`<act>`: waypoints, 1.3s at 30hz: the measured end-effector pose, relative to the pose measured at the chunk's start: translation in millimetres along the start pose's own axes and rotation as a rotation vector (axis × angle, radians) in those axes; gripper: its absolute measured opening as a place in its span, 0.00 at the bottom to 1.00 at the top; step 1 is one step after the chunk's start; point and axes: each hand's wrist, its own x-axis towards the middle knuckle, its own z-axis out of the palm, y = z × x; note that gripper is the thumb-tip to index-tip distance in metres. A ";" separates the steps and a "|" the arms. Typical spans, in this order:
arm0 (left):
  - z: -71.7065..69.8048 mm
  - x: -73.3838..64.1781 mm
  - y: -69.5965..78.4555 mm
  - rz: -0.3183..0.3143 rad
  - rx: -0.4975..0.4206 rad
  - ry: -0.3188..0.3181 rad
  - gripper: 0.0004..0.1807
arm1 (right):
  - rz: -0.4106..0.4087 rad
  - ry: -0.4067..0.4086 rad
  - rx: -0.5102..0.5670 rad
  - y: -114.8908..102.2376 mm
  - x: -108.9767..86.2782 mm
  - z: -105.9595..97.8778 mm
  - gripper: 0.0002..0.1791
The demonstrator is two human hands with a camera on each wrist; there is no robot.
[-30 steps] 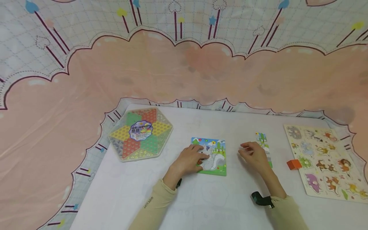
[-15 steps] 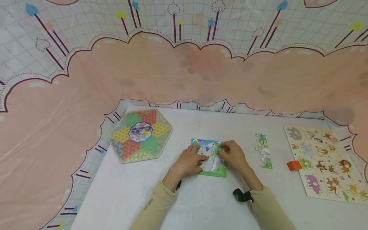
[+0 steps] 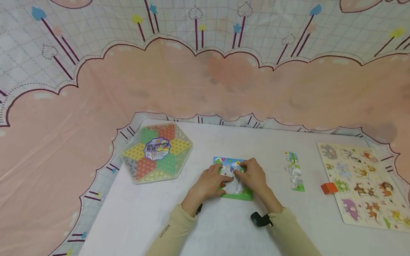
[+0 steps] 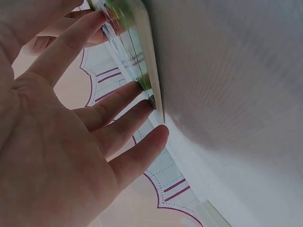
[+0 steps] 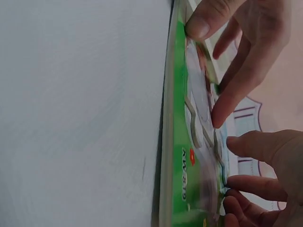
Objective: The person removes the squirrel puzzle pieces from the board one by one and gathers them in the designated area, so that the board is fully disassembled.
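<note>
A jigsaw puzzle (image 3: 235, 195) with a white-and-grey animal, blue sky and a green border lies flat in the middle of the table. My left hand (image 3: 209, 179) rests over its left side, fingers spread. In the left wrist view, the left fingers (image 4: 120, 101) reach along the puzzle's edge. From the right side, my right hand (image 3: 254, 174) touches the puzzle's upper right part, thumb and forefinger tips on its surface. Seen from the right wrist, dark wavy gaps run between pieces of the puzzle (image 5: 182, 165). The two hands' fingertips are close together there.
A narrow strip of joined puzzle pieces (image 3: 296, 174) lies right of the right hand. Farther right, an orange block (image 3: 329, 188) sits against a wooden animal peg board (image 3: 355, 177). A hexagonal Chinese checkers board (image 3: 157, 165) lies at the left. A patterned cloth (image 3: 205, 89) hangs behind the table.
My right hand has moved left from beside the strip of pieces onto the puzzle, then slightly further inward. My left hand has stayed on the puzzle's left side.
</note>
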 end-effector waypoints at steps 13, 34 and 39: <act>0.1 -1.4 1.8 -0.011 0.011 0.014 0.27 | 0.057 0.007 0.044 -2.8 5.2 2.5 0.19; -0.6 -0.8 -0.1 -0.003 0.013 0.015 0.27 | 0.017 0.024 0.284 -8.9 13.0 7.4 0.22; -1.2 -0.7 0.4 -0.005 -0.002 0.009 0.27 | 0.016 0.046 0.290 -9.6 12.8 7.1 0.20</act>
